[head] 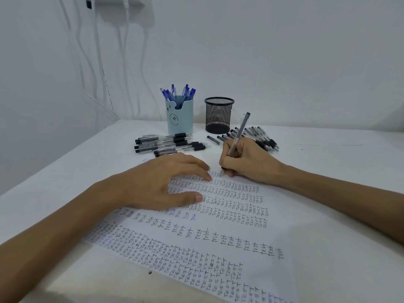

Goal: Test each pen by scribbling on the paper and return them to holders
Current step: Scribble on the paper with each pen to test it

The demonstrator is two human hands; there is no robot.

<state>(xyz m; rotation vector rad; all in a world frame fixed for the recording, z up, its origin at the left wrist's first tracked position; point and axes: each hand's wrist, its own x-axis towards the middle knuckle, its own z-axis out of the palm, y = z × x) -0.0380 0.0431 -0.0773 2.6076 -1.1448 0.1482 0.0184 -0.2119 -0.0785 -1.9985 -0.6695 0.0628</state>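
**Scribble test under way near the top of the sheet**

The step in hand looks like the writing test itself. The right hand (244,162), at centre right of the frame, has its fingers and thumb curled tight round a clear-barrelled black pen (240,132). The pen's tip meets the paper (220,239) at the upper edge of the written block, and its back end slants up toward the mesh holder. The left hand (161,182), centre left, lies spread on the sheet with its fingers extended and gripping nothing. It presses the paper flat just beside the pen tip.

The paper fills the lower half of the frame and is already crowded with rows of the word "TEST", mostly black with a few in blue.

Behind the hands, at upper centre, stands a pale blue bear-faced holder (180,120) full of blue pens (178,94). A black mesh holder (219,115) stands just to its right, and no pen shows above its rim. Loose black pens lie in two heaps on the white table (328,149): one heap (170,144) in front of the blue holder and another (262,137) behind the right hand.

Next, once the mark shows ink, the right hand would need to lift the pen and carry it up the frame to a holder, probably the mesh one. It must clear the heap behind it, then drop the pen in upright. Which heap is already tested cannot be told.
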